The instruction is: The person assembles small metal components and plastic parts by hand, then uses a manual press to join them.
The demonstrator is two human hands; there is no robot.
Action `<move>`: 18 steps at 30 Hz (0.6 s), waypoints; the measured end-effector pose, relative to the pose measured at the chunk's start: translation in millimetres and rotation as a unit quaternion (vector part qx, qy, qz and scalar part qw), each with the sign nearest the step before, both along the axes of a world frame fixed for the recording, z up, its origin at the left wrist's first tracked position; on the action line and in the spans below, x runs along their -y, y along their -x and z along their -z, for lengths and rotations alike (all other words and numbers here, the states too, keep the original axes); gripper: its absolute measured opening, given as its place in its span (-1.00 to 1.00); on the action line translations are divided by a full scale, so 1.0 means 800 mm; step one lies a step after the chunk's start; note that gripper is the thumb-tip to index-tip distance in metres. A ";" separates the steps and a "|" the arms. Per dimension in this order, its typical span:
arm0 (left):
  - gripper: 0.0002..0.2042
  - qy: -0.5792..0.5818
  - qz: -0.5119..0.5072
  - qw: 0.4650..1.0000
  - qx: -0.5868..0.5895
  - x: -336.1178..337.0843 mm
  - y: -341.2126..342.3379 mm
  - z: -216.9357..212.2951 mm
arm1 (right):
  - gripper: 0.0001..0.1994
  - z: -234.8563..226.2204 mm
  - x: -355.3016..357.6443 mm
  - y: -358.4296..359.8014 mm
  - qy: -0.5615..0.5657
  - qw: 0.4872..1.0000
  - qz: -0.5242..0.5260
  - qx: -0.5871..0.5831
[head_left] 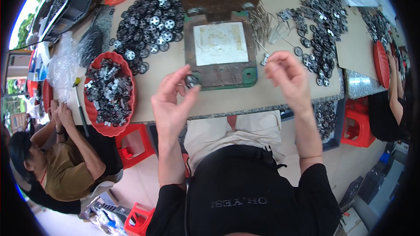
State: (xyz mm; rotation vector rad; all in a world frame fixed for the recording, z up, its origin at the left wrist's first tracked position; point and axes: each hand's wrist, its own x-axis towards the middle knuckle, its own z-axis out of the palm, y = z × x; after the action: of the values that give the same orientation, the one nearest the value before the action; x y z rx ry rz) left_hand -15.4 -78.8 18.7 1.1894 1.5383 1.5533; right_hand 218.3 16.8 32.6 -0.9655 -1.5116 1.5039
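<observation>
Pinching a small black wheel (191, 80) between thumb and fingertips, left hand (173, 100) raised above the near edge of the worktop (175, 100), just in front of the rusty metal base plate (221, 52). Nipping a short silvery pin (265, 59) between thumb and forefinger, right hand (286, 78) lifted at the plate's right corner, remaining fingers loosely curled. Hands apart, wheel and pin not touching, both held close over the front rim of the plate. Topped with a pale square pad (220, 43), the plate sits in the middle of the worktop. Heaped behind the left hand, a pile of black wheels (151, 22); further left, a red oval tray (110, 94) filled with small metal brackets, with a yellow-handled tool (79, 102) lying beside it. Scattered behind the right hand, loose metal pins (264, 24), and past them a spread of dark small parts (321, 26) running along the right side of the worktop. Seated at lower left, another person in an olive top (65, 166), hands near the tray's edge. Below the worktop, red plastic stools (133, 144).
</observation>
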 end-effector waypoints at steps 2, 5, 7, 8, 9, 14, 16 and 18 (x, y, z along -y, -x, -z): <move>-0.54 0.031 0.032 0.998 -0.041 0.007 -0.030 -0.010 | -0.88 0.003 0.024 0.021 0.033 0.995 -0.036 -0.089; -0.49 0.057 0.077 0.991 -0.096 0.008 -0.057 -0.010 | -0.89 0.013 0.044 0.042 0.043 0.992 -0.037 -0.117; -0.46 0.053 0.093 0.989 -0.106 0.007 -0.064 -0.007 | -0.90 0.021 0.049 0.039 0.060 0.991 -0.033 -0.118; -0.45 0.043 0.107 0.990 -0.075 0.007 -0.064 -0.003 | -0.90 0.026 0.051 0.037 0.061 0.991 -0.027 -0.113; -0.44 0.033 0.121 0.991 -0.045 0.008 -0.064 0.000 | -0.90 0.029 0.052 0.036 0.062 0.992 -0.020 -0.109; -0.45 0.003 0.150 0.971 0.186 0.011 -0.074 0.013 | -0.90 0.030 0.056 0.032 0.061 0.990 -0.015 -0.128; -0.46 -0.002 0.158 0.951 0.264 0.012 -0.076 0.015 | -0.89 0.029 0.058 0.031 0.064 0.989 -0.018 -0.128; -0.50 -0.013 0.149 0.930 0.335 0.012 -0.076 0.022 | -0.90 0.026 0.060 0.033 0.055 0.990 -0.009 -0.127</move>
State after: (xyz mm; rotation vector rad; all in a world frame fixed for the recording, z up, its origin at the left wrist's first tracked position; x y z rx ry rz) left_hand 45.6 -88.5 0.9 0.7361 0.8489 1.5478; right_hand 191.8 -30.9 11.6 -0.7892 -1.2693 1.6697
